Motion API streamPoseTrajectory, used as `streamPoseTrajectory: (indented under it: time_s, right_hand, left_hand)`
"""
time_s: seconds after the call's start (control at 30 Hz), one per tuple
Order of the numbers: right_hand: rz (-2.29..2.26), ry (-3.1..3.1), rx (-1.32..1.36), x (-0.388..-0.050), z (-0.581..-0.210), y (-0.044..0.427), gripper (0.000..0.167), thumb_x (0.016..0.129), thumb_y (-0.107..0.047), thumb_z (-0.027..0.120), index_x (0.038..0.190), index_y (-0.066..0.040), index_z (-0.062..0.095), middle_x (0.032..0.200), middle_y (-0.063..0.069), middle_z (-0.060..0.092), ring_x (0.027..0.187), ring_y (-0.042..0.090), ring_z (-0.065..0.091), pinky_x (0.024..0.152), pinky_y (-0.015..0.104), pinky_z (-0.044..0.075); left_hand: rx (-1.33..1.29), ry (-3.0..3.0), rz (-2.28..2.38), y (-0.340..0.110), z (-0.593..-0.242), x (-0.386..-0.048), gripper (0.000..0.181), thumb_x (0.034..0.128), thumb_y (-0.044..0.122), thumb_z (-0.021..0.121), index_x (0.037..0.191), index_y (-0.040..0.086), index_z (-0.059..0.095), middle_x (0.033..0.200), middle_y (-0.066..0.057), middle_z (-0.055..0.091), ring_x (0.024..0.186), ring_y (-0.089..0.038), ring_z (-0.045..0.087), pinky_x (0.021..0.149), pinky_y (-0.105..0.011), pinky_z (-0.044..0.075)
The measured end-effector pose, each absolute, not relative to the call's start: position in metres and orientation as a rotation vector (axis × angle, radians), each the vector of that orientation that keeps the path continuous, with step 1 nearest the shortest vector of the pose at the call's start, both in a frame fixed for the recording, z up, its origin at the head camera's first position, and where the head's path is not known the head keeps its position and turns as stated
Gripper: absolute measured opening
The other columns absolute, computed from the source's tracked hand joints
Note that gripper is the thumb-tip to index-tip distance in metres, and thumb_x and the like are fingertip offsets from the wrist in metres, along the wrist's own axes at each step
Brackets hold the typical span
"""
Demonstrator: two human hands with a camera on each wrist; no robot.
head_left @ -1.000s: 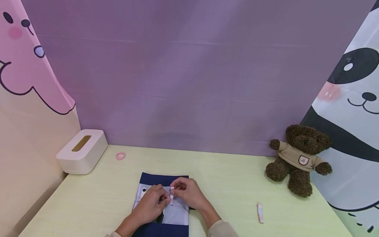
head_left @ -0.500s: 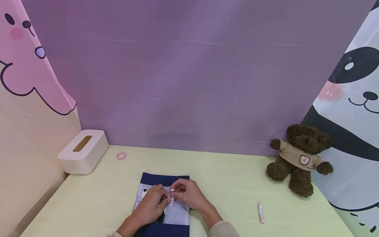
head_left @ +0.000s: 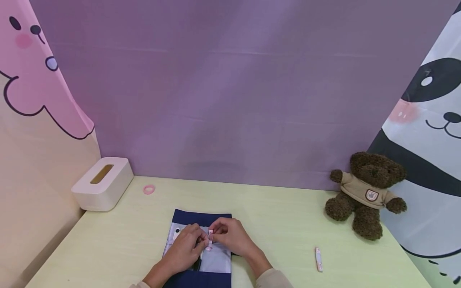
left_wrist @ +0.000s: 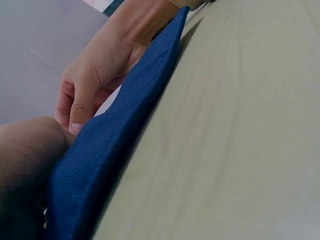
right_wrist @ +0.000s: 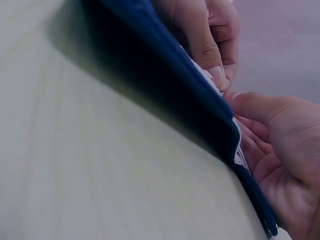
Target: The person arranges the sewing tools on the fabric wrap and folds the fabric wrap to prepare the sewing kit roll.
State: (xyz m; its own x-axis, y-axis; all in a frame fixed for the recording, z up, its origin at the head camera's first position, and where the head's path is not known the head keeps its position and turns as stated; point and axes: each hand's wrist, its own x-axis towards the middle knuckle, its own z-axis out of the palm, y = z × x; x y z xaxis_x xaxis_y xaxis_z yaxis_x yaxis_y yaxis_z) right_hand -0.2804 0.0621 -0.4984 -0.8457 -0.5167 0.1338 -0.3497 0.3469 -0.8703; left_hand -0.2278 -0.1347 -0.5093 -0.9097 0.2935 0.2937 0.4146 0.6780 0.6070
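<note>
A navy case with a pale grey inside [head_left: 216,262] lies unfolded on the table, its blue edge [left_wrist: 120,115] rising close in the left wrist view. Over its middle, the right hand [head_left: 234,239] pinches a small pink-and-white strip [head_left: 210,231] between thumb and fingers. The left hand [head_left: 185,247] meets it from the left, fingertips at the strip's side, thumb and forefinger pinched on it. A white item with a black dot [head_left: 177,232] and a dark item [head_left: 197,264] sit in the case, partly hidden by the left hand.
A similar pink-and-white strip [head_left: 318,259] lies on the table to the right. A pink ring [head_left: 149,189] and a white tissue box [head_left: 102,188] are at the back left. A brown teddy bear [head_left: 367,196] sits at the back right.
Between the hands, the strip has shifted slightly downward, its lower end tilting left. Both hands keep nearly the same pose over the case; the whole head view has drifted slightly right.
</note>
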Motion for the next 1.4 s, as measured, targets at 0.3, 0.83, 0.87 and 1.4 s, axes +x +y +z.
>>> streamPoseTrajectory:
  time_s: [0.3,0.83,0.87,1.4]
  right_hand:
    - [-1.492,2.433,-0.81,-0.279,-0.498,0.065,0.011,0.091,-0.007,0.076,0.102,-0.009,0.075,0.095,0.006,0.075,0.082,0.007,0.067,0.071,0.017,0.055]
    - [-1.398,2.551,-0.889,-0.281,-0.499,0.069,0.014,0.092,-0.009,0.076,0.106,-0.009,0.08,0.096,0.001,0.072,0.084,0.002,0.065,0.077,0.017,0.056]
    - [-1.395,2.553,-0.892,-0.281,-0.499,0.069,0.014,0.092,-0.009,0.076,0.106,-0.008,0.08,0.096,0.001,0.072,0.084,0.002,0.065,0.077,0.017,0.056]
    - [-1.395,2.52,-0.869,-0.282,-0.5,0.069,0.013,0.092,-0.013,0.077,0.104,-0.01,0.081,0.099,0.002,0.072,0.085,0.003,0.064,0.078,0.016,0.055]
  left_hand:
    - [-0.572,-2.729,-1.073,-0.134,-0.51,-0.228,0.009,0.0976,0.017,0.07,0.089,0.018,0.07,0.085,0.013,0.053,0.084,-0.003,0.045,0.072,-0.021,0.042]
    - [-0.688,-2.76,-1.184,-0.151,-0.498,-0.232,0.005,0.0904,0.02,0.08,0.094,0.022,0.077,0.093,0.012,0.063,0.085,0.0,0.055,0.076,-0.021,0.051]
    - [-0.689,-2.762,-1.177,-0.15,-0.497,-0.232,0.005,0.0904,0.019,0.08,0.093,0.022,0.077,0.093,0.012,0.063,0.085,0.0,0.055,0.076,-0.021,0.051]
    - [-0.743,-2.737,-1.144,-0.16,-0.508,-0.235,0.005,0.0907,0.025,0.08,0.095,0.028,0.078,0.098,0.016,0.064,0.092,0.0,0.058,0.08,-0.022,0.052]
